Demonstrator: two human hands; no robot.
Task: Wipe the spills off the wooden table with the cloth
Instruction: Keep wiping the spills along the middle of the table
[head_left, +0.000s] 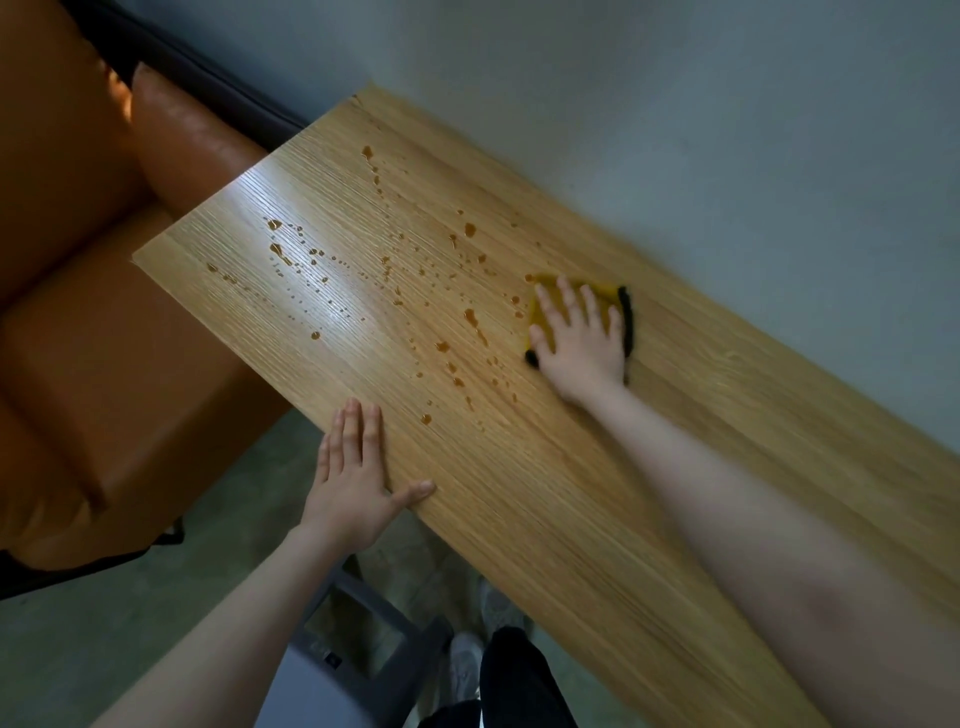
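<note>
R hand (582, 338) over cloth (626, 317), mostly hidden.

My right hand (582, 332) lies flat on the square yellow cloth with the black edge (626, 322), which rests on the long light-wood table (545, 493), toward its far side and right of most of the scattered brown liquid spills (395, 291). The spills spread over the table's middle and left part, the nearest drops touching the cloth's left edge. My left hand (358, 483) rests on the table's near edge, fingers on top, well apart from the cloth, with drops just beyond it. Left of the table stands the orange leather sofa (93, 322). Below the near edge, beside my legs, sits the grey plastic stool (353, 639).
</note>
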